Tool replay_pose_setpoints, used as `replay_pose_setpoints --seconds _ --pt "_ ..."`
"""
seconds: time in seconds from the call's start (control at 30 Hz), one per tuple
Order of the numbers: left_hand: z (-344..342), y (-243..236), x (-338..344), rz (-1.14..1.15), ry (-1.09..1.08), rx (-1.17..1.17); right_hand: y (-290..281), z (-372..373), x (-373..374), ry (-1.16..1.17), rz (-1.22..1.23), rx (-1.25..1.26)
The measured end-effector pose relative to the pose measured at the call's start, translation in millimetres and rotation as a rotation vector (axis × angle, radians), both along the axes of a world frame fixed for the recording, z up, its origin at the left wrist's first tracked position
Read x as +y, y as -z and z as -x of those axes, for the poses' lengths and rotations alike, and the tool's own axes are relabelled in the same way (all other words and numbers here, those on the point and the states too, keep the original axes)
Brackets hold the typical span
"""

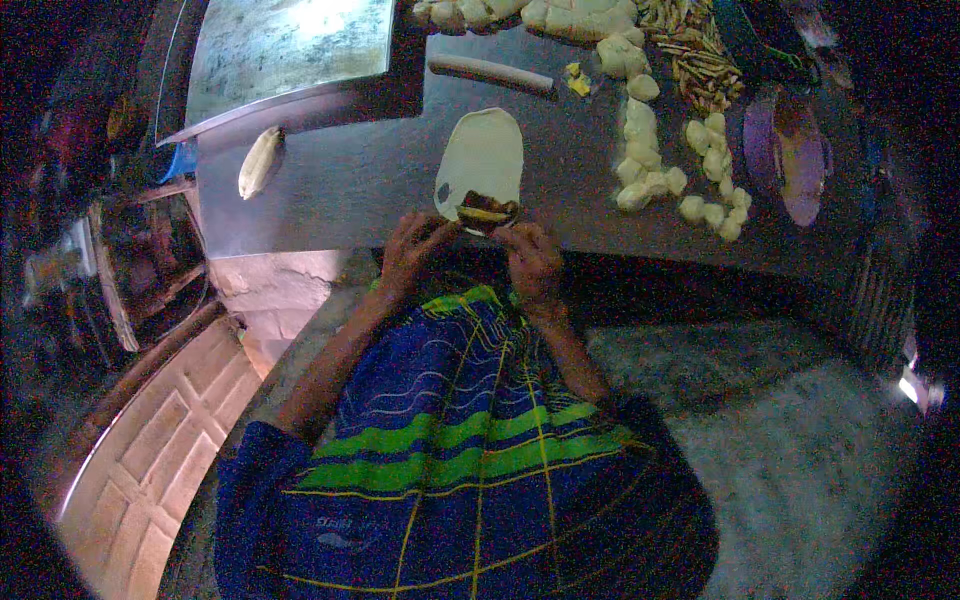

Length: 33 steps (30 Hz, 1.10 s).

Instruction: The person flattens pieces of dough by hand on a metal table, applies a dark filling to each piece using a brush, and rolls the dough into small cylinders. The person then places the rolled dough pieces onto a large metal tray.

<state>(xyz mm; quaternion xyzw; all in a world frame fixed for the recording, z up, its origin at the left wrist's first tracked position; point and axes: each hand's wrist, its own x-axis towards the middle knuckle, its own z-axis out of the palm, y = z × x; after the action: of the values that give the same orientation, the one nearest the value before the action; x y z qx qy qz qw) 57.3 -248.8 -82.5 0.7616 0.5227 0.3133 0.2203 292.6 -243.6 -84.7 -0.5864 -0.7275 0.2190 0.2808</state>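
Dough sheet: long axis 12–6 o'clock | left hand at its 7, right hand at its 5, equally near | finger closure: cannot tell

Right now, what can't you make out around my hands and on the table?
All in the head view:
Left hand and right hand: fingertips too small and dim to tell whether they grip the dough sheet.
Brown and yellow filling: too small and grainy to identify.
Metal sheet: far end cut off by the top edge.
Purple object: too blurred and dim to say what it is.
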Motion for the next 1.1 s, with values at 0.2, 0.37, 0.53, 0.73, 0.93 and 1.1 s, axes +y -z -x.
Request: replay_pose_setpoints --seconds 0.2,0.37,0.53,0.73,0.93,1.1 --pt "1 27 7 -0.086 0.051 0.082 15 3 -6 -0.151 -0.329 -0.156" --pt "3 27 17 -0.008 0.106 0.147 21 4 7 -0.176 -0.264 -0.206" --pt "10 21 41 0.298 0.007 -0.229 -6 -12 32 -0.226 -0.026 0.058" --pt "3 -2 65 0.296 -0.093 -0.052 -19 7 65 -0.04 -0.069 -0.042" --pt "-5 14 48 0.073 -0.08 0.017 33 -18 39 -0.087 -0.127 -0.157" --pt "8 25 30 -0.156 0.029 0.199 1 -12 27 -0.22 -0.213 -0.276"
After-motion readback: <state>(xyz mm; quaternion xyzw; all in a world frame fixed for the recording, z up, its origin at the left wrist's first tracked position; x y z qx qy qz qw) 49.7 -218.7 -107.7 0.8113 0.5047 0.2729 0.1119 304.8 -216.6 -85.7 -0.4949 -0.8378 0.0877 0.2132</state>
